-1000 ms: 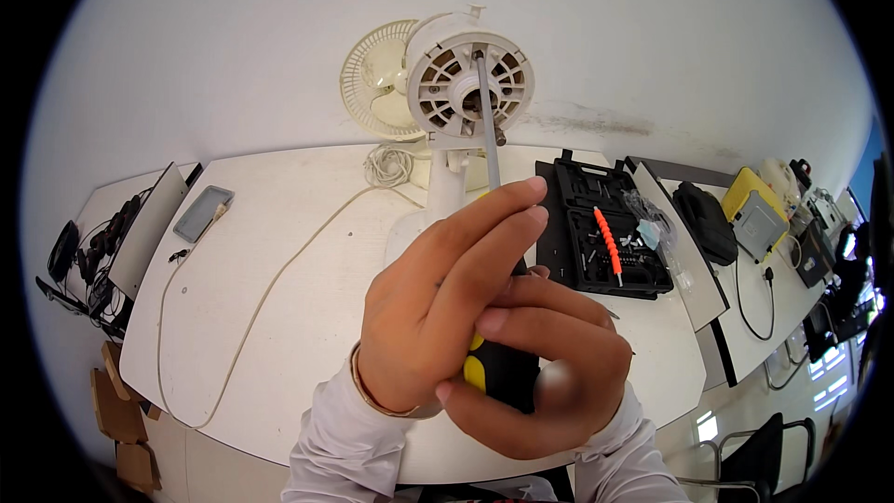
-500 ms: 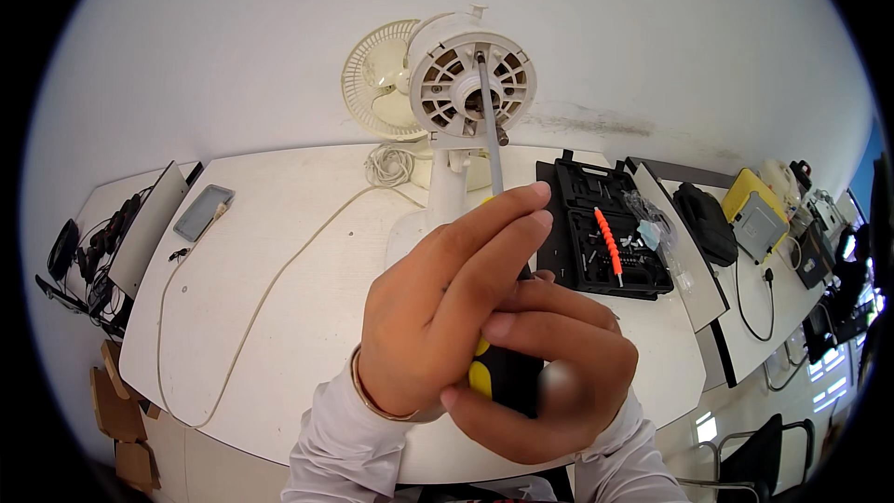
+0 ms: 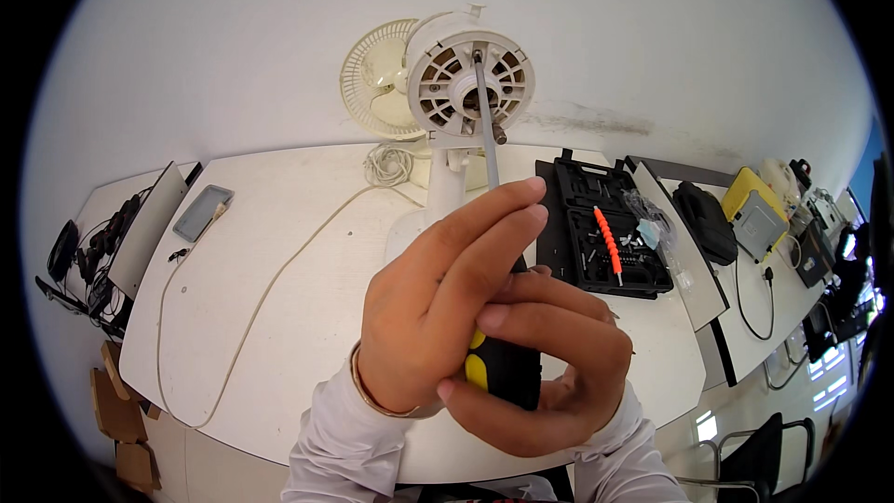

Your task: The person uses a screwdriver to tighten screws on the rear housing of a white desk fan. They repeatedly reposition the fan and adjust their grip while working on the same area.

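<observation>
From here I see the person's right hand [image 3: 568, 363] with its grip curled around the black-and-yellow handle of a screwdriver [image 3: 512, 373]. The left hand [image 3: 424, 317] lies across the same tool, fingers nearly straight; I can't tell whether its grip is closed underneath. The screwdriver's grey shaft slants up and away, its tip at the upper part of the slotted round motor housing [image 3: 458, 79], above the central hole. Just behind, to the left, is a cream fan cage [image 3: 384, 65]. On the white worktop [image 3: 298, 354], a black tool case [image 3: 596, 279] lies open to the right, an orange rod [image 3: 608, 244] across it.
</observation>
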Motion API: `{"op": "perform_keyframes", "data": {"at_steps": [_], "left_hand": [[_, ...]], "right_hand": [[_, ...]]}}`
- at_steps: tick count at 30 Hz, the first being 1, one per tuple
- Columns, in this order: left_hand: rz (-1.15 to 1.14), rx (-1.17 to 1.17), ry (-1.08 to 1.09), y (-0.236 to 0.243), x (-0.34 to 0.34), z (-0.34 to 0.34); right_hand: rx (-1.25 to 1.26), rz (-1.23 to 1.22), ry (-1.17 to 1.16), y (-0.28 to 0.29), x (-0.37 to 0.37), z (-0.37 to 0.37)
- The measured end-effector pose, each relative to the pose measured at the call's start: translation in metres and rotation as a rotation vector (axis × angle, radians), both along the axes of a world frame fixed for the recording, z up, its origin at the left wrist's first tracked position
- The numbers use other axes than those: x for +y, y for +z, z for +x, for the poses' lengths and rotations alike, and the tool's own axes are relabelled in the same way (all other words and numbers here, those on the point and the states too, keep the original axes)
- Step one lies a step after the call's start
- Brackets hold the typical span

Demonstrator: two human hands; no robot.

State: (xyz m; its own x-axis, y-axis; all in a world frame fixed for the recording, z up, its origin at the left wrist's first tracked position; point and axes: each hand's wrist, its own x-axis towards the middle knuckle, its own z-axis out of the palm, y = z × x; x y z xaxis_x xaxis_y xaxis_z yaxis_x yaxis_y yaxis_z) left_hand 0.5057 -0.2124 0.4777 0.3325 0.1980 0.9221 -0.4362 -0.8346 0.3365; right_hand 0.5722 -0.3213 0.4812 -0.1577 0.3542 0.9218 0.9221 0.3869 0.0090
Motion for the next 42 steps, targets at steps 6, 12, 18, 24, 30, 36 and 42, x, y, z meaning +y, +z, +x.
{"op": "perform_keyframes", "data": {"at_steps": [6, 12, 18, 24, 30, 36, 42], "left_hand": [[0.035, 0.009, -0.021, 0.002, 0.002, -0.001], [0.034, 0.034, -0.087, 0.003, 0.004, -0.002], [-0.012, 0.121, -0.105, 0.005, 0.0, -0.008], [0.046, 0.146, -0.124, 0.01, 0.001, -0.011], [0.076, 0.085, -0.1, 0.013, 0.001, -0.006], [0.182, 0.08, 0.064, 0.018, 0.004, -0.011], [0.226, 0.118, 0.094, 0.021, 0.005, -0.02]], "right_hand": [[0.043, -0.005, 0.05, -0.001, 0.002, 0.002], [-0.008, 0.068, -0.036, 0.001, 0.004, 0.008], [0.041, 0.178, -0.187, 0.0, 0.001, -0.002], [0.073, 0.615, -0.064, -0.009, 0.031, 0.0], [0.013, 0.448, -0.155, -0.012, 0.015, 0.005], [-0.069, 0.469, -0.288, -0.009, 0.007, 0.005], [-0.125, 0.311, -0.212, -0.011, 0.005, 0.009]]}}
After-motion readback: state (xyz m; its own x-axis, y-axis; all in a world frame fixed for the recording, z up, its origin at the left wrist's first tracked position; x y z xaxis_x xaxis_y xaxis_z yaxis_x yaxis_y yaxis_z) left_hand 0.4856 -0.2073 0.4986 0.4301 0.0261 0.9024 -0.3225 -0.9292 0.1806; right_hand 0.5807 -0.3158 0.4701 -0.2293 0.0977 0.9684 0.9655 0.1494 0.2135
